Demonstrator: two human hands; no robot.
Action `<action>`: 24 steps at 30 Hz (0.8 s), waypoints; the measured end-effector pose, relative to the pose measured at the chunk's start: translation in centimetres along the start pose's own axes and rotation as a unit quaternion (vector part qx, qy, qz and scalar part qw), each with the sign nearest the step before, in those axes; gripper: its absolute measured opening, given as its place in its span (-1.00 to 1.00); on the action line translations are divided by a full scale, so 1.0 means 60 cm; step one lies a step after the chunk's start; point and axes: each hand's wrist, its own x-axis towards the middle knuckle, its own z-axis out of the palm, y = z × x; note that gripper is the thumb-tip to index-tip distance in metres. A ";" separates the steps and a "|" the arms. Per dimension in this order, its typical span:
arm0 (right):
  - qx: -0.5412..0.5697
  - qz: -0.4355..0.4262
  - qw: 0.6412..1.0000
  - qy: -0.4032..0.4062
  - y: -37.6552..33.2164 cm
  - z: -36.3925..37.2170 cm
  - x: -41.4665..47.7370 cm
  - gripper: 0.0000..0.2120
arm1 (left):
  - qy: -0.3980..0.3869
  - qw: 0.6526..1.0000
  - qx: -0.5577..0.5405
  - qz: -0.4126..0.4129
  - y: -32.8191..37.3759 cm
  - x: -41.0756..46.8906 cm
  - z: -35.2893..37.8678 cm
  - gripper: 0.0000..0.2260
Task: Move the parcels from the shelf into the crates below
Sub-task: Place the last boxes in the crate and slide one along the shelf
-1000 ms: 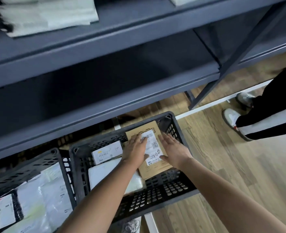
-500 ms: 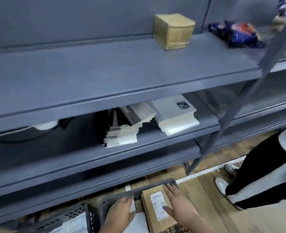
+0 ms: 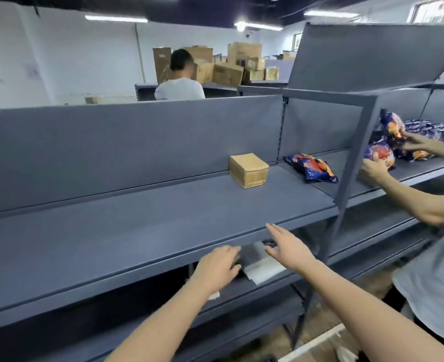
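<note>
Both hands, the left hand and right hand, reach empty with fingers spread toward the shelf, where 1 cardboard parcel sits near its back edge, awaiting pickup.

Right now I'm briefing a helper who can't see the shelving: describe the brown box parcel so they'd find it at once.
Start at the long grey top shelf ahead, backed by a grey panel. The brown box parcel stands alone near its right end, close to the back. Unlike the blue snack bag lying in the next bay, it is a plain, taped cardboard cube.
</note>
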 end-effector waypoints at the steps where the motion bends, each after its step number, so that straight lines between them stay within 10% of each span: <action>1: 0.006 0.006 1.000 0.011 -0.003 -0.019 0.005 -0.36 | 0.012 1.000 -0.003 -0.002 -0.004 0.010 -0.023 -0.55; 24: 0.055 0.015 0.997 0.057 0.144 -0.111 0.283 -0.30 | 0.047 0.990 0.031 -0.128 0.054 0.269 -0.086 -0.56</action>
